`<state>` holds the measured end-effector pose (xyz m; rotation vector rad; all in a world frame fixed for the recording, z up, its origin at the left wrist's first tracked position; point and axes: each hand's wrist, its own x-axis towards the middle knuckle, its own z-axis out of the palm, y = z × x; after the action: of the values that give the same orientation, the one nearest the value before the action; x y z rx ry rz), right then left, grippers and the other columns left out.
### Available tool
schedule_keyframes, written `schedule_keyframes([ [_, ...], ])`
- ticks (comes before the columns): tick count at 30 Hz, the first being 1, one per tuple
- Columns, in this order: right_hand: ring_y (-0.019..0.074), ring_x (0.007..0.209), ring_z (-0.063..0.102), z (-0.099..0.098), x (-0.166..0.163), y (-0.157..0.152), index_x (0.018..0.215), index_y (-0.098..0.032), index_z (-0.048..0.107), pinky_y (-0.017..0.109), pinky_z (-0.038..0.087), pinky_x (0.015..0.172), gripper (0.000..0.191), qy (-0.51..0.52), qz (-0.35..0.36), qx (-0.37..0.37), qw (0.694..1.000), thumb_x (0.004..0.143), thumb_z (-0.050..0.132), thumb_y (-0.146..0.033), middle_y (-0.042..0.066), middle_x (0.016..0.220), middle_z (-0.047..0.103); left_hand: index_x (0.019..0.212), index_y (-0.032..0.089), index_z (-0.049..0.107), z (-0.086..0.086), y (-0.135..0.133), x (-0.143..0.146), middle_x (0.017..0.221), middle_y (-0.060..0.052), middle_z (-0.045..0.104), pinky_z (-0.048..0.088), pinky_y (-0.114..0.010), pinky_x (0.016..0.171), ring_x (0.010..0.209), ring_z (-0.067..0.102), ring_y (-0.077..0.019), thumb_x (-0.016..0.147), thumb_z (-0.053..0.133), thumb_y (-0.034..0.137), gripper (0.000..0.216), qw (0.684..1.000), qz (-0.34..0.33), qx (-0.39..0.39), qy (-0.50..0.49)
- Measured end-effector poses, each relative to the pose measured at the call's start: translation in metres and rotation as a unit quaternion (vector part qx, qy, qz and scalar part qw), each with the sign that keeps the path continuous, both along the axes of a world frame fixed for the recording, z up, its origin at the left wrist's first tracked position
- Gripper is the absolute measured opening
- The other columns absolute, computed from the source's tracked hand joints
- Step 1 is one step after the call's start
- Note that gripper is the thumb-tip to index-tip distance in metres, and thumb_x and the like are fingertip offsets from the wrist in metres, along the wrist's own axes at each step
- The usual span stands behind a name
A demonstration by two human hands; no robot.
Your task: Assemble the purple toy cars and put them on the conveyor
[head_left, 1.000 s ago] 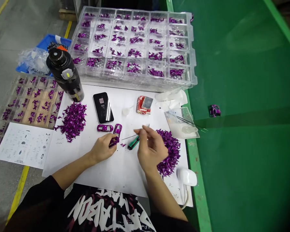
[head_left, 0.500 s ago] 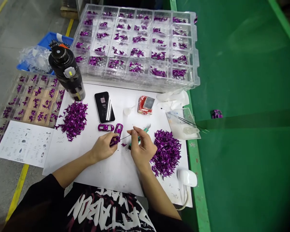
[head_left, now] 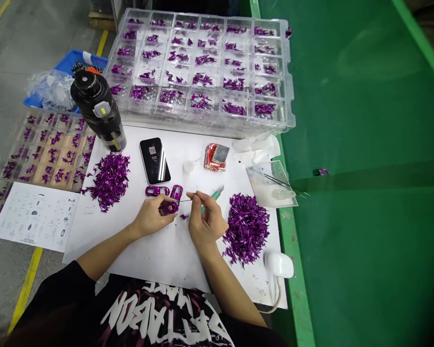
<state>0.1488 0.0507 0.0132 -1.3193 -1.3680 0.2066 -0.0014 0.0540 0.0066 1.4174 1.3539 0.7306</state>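
Note:
My left hand (head_left: 152, 215) is closed around a small purple toy car shell (head_left: 169, 208), partly covered by the fingers. My right hand (head_left: 207, 220) pinches a thin dark stick (head_left: 185, 200), whose tip points left toward the shell; I cannot tell whether they touch. Two more purple car shells lie just beyond my left hand, one sideways (head_left: 156, 191) and one upright in view (head_left: 176, 192). A small purple piece (head_left: 184, 217) rests on the white board between the hands. Behind my right hand lies a green utility knife (head_left: 217, 193), partly hidden.
Heaps of purple slivers lie left (head_left: 110, 183) and right (head_left: 246, 229) on the white board (head_left: 148, 260). Around it are a phone (head_left: 155, 161), a black bottle (head_left: 98, 111), a red box (head_left: 216, 157), a white charger (head_left: 279, 264) and a clear compartment tray (head_left: 202, 118).
The car shell in my left hand has turned to lie more sideways. My right hand has shifted slightly left and down, and the stick is now nearly level.

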Motion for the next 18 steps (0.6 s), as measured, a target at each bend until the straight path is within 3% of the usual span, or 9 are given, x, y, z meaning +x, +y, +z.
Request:
schedule_keyframes([
  [9, 0.0173, 0.070, 0.075, 0.000, -0.002, -0.002, 0.105, -0.021, 0.067, 0.033, 0.063, 0.068, 0.011, 0.001, -0.019, -0.035, 0.999, 0.097, 0.061, -0.026, 0.002, 0.086, 0.079, 0.101, 0.017, 0.069, 0.003, 0.000, 0.000, 0.084, -0.007, 0.076, 0.060, -0.032, 0.069, 0.070, 0.072, -0.0197, 0.075, 0.076, 0.025, 0.028, 1.000, 0.002, 0.007, 0.002],
  [12, 0.0183, 0.073, 0.076, 0.009, 0.007, -0.002, 0.106, -0.020, 0.066, 0.034, 0.064, 0.069, 0.012, 0.009, -0.035, -0.025, 0.999, 0.097, 0.062, -0.027, 0.002, 0.085, 0.078, 0.101, 0.017, 0.069, 0.002, 0.000, 0.000, 0.085, -0.007, 0.077, 0.060, -0.031, 0.068, 0.072, 0.073, -0.0199, 0.075, 0.077, 0.024, 0.027, 1.000, 0.002, 0.009, -0.001],
  [14, 0.0191, 0.072, 0.076, 0.023, 0.025, 0.003, 0.107, -0.019, 0.064, 0.035, 0.064, 0.067, 0.014, 0.033, -0.104, 0.024, 0.994, 0.096, 0.064, -0.028, 0.002, 0.084, 0.076, 0.102, 0.017, 0.070, 0.002, -0.001, 0.000, 0.086, -0.007, 0.077, 0.061, -0.030, 0.069, 0.076, 0.074, -0.0201, 0.077, 0.076, 0.024, 0.027, 1.000, 0.001, 0.011, -0.007],
  [18, 0.0244, 0.075, 0.076, 0.060, 0.082, 0.019, 0.098, -0.020, 0.062, 0.042, 0.065, 0.070, 0.021, 0.043, -0.284, 0.108, 0.952, 0.094, 0.067, -0.039, 0.006, 0.086, 0.071, 0.104, 0.018, 0.069, 0.004, -0.002, 0.001, 0.084, -0.004, 0.076, 0.060, -0.029, 0.067, 0.073, 0.073, -0.0182, 0.078, 0.073, 0.025, 0.028, 1.000, -0.002, 0.023, -0.004],
])
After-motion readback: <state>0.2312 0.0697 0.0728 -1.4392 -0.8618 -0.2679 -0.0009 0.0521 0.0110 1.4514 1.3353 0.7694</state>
